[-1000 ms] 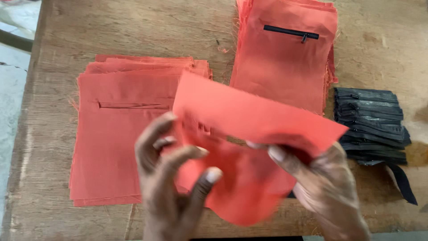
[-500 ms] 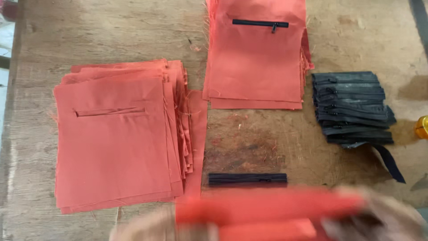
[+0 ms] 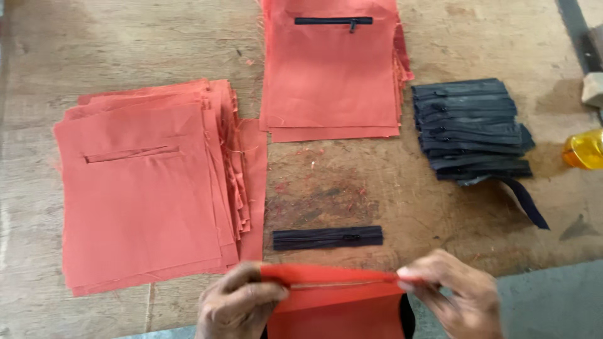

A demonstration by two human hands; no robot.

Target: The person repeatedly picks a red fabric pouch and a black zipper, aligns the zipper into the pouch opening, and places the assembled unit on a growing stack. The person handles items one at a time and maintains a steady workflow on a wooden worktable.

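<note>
My left hand point(image 3: 235, 304) and my right hand point(image 3: 455, 295) pinch the two ends of a folded orange-red fabric piece point(image 3: 336, 301) at the near table edge, held taut with a slit along its top fold. Just beyond it a single black zipper point(image 3: 328, 237) lies flat on the wooden table point(image 3: 125, 44). A stack of orange-red pieces with an open slit point(image 3: 144, 194) sits to the left. Another stack topped by a piece with a sewn-in black zipper point(image 3: 333, 69) lies at the back centre.
A pile of black zippers point(image 3: 474, 129) lies at the right, one strip trailing toward me. A yellow object point(image 3: 584, 149) and a pale block point(image 3: 593, 88) sit at the right edge. Red lint dots the stained wood in the middle.
The fabric piece came down from mid-view to the near edge, folded and stretched between both hands. The single black zipper it covered now shows. The view has tilted slightly.
</note>
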